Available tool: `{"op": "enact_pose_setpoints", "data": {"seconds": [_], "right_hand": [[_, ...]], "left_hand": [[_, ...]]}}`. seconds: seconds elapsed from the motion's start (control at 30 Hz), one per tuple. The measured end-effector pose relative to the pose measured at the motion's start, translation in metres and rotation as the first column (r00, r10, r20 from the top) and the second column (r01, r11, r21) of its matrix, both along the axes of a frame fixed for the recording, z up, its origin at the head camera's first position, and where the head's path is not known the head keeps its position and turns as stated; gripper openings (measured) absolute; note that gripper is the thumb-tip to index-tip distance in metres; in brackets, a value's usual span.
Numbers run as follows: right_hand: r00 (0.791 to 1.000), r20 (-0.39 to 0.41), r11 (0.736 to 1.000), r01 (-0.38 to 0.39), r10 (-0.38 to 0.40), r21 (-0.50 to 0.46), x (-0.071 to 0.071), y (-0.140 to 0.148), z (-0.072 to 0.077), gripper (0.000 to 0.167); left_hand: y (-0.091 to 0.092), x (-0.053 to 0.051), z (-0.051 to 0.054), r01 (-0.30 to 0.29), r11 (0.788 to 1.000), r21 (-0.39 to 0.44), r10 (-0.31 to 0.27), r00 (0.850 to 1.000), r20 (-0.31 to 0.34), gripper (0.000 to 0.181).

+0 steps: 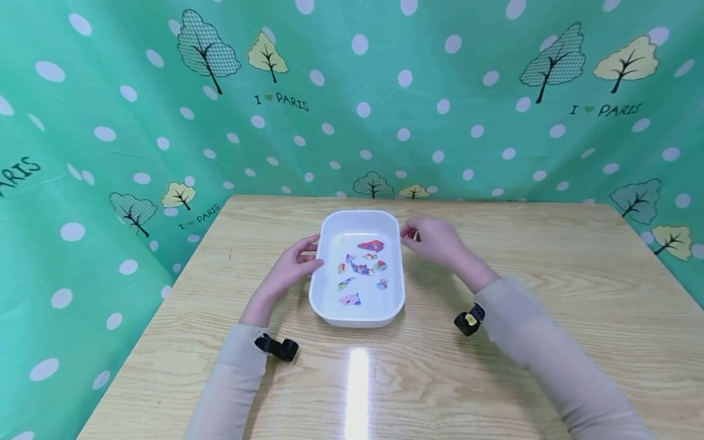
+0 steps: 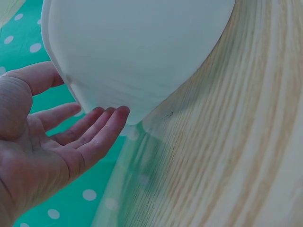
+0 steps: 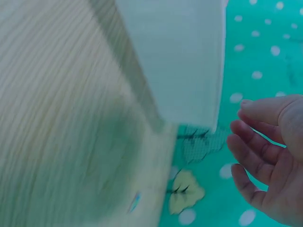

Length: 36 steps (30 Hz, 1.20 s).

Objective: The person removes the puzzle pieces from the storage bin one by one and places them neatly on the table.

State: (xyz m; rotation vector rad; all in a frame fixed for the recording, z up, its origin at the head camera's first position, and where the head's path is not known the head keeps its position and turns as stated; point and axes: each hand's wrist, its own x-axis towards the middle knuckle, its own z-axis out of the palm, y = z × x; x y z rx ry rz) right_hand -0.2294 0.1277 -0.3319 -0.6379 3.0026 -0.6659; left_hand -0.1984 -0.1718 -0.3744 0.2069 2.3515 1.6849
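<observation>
A white rectangular tray [image 1: 357,315] stands on the table with several small colourful cut-out pieces lying flat on its floor, among them a red and purple one [image 1: 371,245] and a pink one [image 1: 350,299]. At the tray's left side my left hand [image 1: 293,266] holds the wall, its thumb over the rim and its fingertips against the outer face. My right hand [image 1: 434,241] is beside the upper right rim, fingers loosely bent. In the right wrist view, the right fingers [image 3: 253,149] are apart from the tray wall [image 3: 180,61], with nothing visible between them.
The tray rests on a wooden table [image 1: 522,263]. In the right wrist view a small coloured scrap [image 3: 135,202] shows on the wood near the far edge. A green dotted cloth [image 1: 385,122] hangs behind the table and along its left.
</observation>
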Motion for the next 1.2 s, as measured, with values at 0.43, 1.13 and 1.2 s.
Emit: {"op": "enact_pose_setpoints", "data": {"seconds": [0.43, 1.13, 1.2], "right_hand": [[0.979, 0.015, 0.978, -0.205, 0.205, 0.045, 0.025, -0.053, -0.001, 0.013], [0.929, 0.176, 0.906, -0.359, 0.325, 0.226, 0.037, -0.088, -0.034, 0.018], [0.930, 0.171, 0.898, -0.361, 0.326, 0.252, 0.037, -0.087, -0.037, 0.019]], "left_hand": [[0.001, 0.006, 0.010, 0.002, 1.000, -0.007, -0.002, 1.000, -0.003, 0.062], [-0.007, -0.009, -0.019, 0.009, 1.000, 0.013, -0.008, 0.999, -0.039, 0.064], [-0.007, -0.009, -0.019, 0.011, 1.000, 0.014, -0.011, 0.999, -0.043, 0.064]]}}
